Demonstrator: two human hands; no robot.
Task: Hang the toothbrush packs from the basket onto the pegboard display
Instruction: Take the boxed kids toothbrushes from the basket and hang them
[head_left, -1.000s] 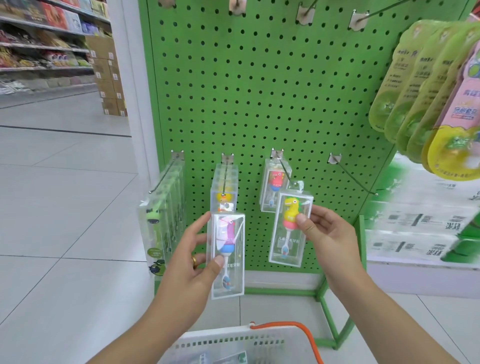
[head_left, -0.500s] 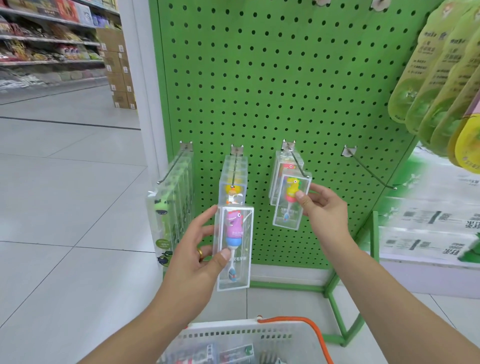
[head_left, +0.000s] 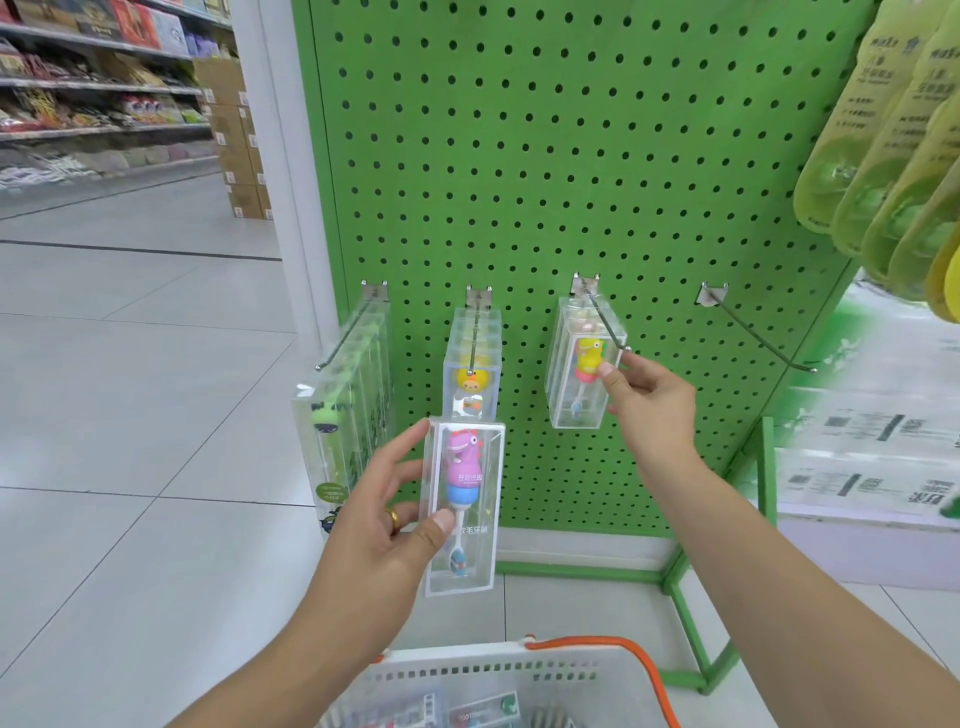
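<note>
1. Green pegboard (head_left: 545, 156): four hooks in the lower row. The far-left hook (head_left: 345, 332) carries a full row of clear packs with green brushes. The second hook (head_left: 474, 338) carries several packs with yellow brushes. The third hook (head_left: 605, 322) has a few. The fourth hook (head_left: 758, 332) is bare.
2. White basket (head_left: 498, 670) with an orange handle sits low in view, just below the hands. More packs lie inside; the count can't be read.
3. Pink-brush pack (head_left: 462, 509): off the board, held upright in front of the second hook's packs. Left hand (head_left: 379, 525) grips it, thumb on the front face and fingers round the left edge.
4. Yellow-brush pack (head_left: 582, 384): hanging on the third hook, foremost in its stack. Right hand (head_left: 649, 405) pinches its right edge near the hook's tip.
5. Judgement: task is partly done. The yellow-brush pack looks seated or nearly so. The pink-brush pack is unhung, likely meant for the bare hook. The basket's contents remain.
</note>
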